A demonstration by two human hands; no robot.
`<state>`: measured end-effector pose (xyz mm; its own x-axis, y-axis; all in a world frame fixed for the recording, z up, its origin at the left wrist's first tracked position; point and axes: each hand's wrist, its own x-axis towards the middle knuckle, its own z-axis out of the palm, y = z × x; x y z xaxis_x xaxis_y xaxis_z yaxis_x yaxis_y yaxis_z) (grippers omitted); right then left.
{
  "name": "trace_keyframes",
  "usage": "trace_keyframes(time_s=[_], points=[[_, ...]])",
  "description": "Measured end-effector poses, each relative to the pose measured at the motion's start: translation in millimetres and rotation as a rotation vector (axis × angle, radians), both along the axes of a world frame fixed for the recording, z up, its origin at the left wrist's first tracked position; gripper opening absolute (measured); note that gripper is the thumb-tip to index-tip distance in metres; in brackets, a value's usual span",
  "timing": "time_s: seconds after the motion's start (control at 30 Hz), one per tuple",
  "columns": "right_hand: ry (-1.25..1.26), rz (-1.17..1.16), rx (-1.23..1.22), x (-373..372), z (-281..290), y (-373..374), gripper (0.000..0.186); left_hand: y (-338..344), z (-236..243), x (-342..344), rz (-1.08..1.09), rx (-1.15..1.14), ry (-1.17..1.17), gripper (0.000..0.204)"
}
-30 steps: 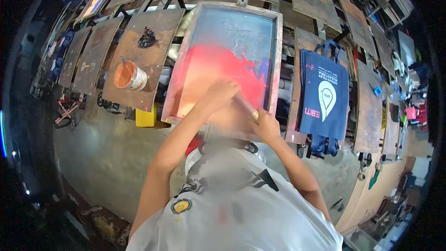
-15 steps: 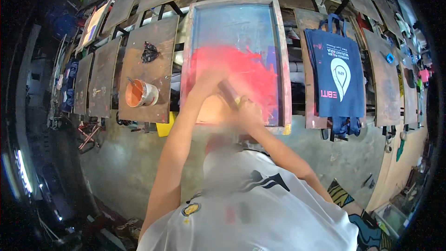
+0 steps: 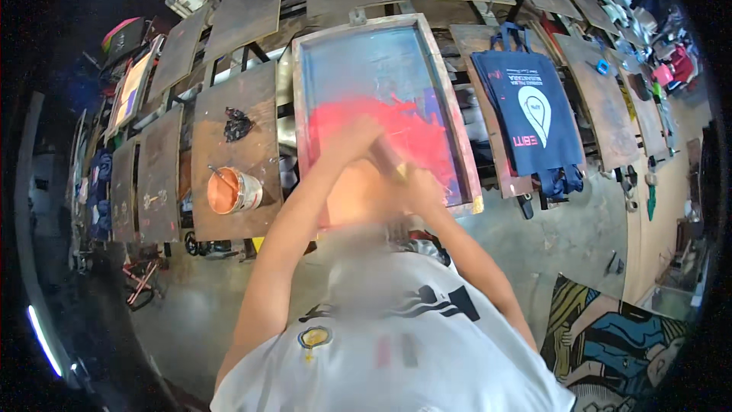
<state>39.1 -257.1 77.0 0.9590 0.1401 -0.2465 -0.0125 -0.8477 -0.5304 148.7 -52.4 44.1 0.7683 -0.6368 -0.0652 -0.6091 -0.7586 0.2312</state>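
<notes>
A wooden-framed printing screen (image 3: 450, 99) lies on a board in front of me. Its blue mesh (image 3: 366, 61) shows bare at the far end, while red ink (image 3: 415, 133) is smeared over the middle. Both hands grip a squeegee (image 3: 387, 156) that slants across the ink. My left hand (image 3: 360, 136) is closed round its upper left end, and my right hand (image 3: 423, 192) grasps the lower right end. An orange area (image 3: 351, 191) shows near my left forearm. The squeegee's lower edge is blurred and partly hidden by my hands.
To the left, a board (image 3: 252, 107) holds a bucket of orange ink (image 3: 236, 191) and a crumpled black plastic bag (image 3: 238, 123). Dark blue tote bags (image 3: 526, 114) lie stacked on the right-hand board. More boards stand in rows beyond, with gaps between them.
The whole view has tilted and shifted, so the screen appears turned a little. Both hands keep their grip on the squeegee, which stays over the red ink.
</notes>
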Motion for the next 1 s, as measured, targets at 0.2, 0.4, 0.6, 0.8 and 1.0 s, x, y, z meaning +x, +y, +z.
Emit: trace_keyframes(time_s=[0.2,0.4,0.6,0.8,1.0], points=[[-0.103,-0.281,-0.012,-39,-23,-66,0.038,-113,8,12,-0.318,-0.033,-0.103,0.055],[-0.118,-0.36,-0.037,-38,-42,-35,0.041,-98,-9,25,-0.391,-0.017,-0.049,0.06],[-0.069,-0.202,-0.089,12,-49,15,0.044,-2,-24,37,-0.187,-0.029,-0.032,0.059],[-0.022,0.175,-0.127,78,-53,32,0.045,61,-8,-9,0.203,-0.034,0.055,0.058],[-0.069,0.663,-0.234,115,-51,60,0.043,81,-22,-95,0.535,-0.434,-0.193,0.057]])
